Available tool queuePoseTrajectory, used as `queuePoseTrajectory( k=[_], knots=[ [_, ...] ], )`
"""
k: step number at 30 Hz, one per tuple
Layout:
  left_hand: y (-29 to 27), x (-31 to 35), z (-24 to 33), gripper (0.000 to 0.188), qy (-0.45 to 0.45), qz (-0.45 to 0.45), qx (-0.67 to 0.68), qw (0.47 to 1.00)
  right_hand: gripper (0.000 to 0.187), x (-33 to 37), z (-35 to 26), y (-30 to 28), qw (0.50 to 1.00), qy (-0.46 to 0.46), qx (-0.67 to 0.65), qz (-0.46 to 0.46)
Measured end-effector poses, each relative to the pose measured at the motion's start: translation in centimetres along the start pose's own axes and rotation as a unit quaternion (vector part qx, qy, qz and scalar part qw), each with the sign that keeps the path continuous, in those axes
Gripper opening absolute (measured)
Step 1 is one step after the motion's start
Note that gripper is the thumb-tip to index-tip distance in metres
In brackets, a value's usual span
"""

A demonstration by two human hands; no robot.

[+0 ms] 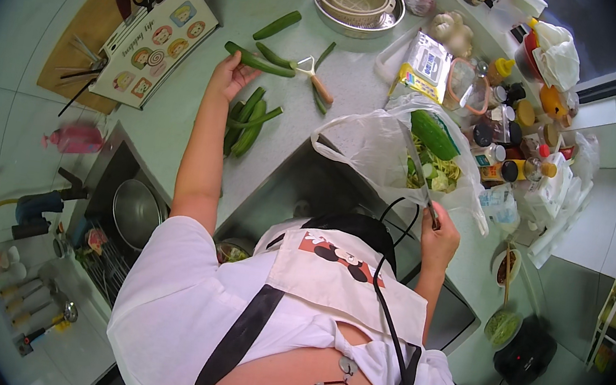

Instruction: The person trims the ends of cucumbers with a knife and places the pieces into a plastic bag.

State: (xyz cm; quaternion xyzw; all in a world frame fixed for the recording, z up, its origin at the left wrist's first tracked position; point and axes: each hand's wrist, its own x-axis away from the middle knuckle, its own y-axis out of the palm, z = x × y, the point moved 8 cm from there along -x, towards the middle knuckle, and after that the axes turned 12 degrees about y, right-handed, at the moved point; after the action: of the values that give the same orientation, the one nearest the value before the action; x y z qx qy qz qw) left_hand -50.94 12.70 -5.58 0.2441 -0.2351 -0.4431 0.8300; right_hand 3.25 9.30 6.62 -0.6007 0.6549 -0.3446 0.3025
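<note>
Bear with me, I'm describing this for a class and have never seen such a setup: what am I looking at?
There is no machine here, just a person working bare-handed. The single picture comes from a wide fisheye camera worn on that person's head, looking down, which is why straight edges bend near the rim. The left hand holds one end of a long, slender green cucumber. The right hand grips a long-bladed knife over an open, translucent white plastic bag, which contains green peelings and a thick dark-green vegetable. On the pale speckled countertop lie more slender green cucumbers and a Y-shaped peeler with a wooden handle.
</note>
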Motion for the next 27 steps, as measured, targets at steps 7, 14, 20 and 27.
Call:
queuePoseTrajectory(
  k=[7,14,20,27],
  knots=[
    [1.5,2.2,0.8,0.036,0.069,-0.113,0.209,0.969,0.021,0.2,-0.4,-0.4,1.000,-0.005,0.006,0.000],
    [5.1,5.4,2.1,0.038,0.087,-0.190,0.216,0.954,0.022,0.5,0.0,-0.5,1.000,-0.019,0.010,0.004],
    [0.3,3.5,-1.6,0.042,-0.028,-0.003,-0.342,0.939,0.023,0.7,0.5,-0.5,1.000,-0.003,0.017,-0.009],
    [0.4,0.7,-1.4,0.047,0.195,0.073,-0.751,0.626,0.024,1.0,1.3,-0.9,0.999,0.008,0.043,-0.005]
  ],
)
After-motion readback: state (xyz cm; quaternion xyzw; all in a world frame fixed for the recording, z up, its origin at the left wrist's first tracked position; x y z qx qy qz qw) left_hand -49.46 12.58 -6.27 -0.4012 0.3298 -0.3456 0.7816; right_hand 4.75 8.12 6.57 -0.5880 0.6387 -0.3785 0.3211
